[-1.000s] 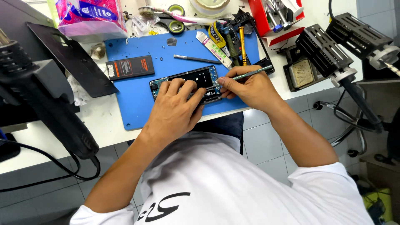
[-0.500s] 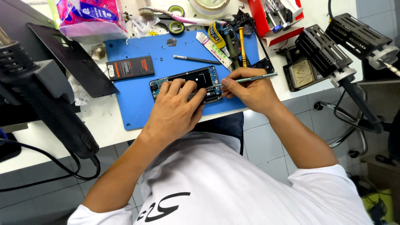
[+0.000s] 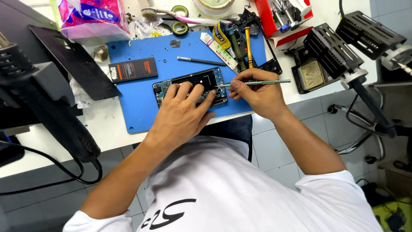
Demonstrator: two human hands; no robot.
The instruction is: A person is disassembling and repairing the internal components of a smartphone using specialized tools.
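The person wears a white short-sleeved T-shirt [image 3: 223, 189] of plain, smooth cloth; a large black brush-stroke marking [image 3: 169, 213] curls across the front near the lower edge of the view; the sleeves end above the elbows, the one on the right arm [image 3: 339, 189] wide and loose, the one on the left [image 3: 96, 222] showing only as a rumpled hem; both forearms are bare, with no watch, band or glove; the left hand [image 3: 180, 114] and right hand [image 3: 257, 94] carry no rings that can be seen; dark blue trousers [image 3: 229, 129] show just beyond the shirt.
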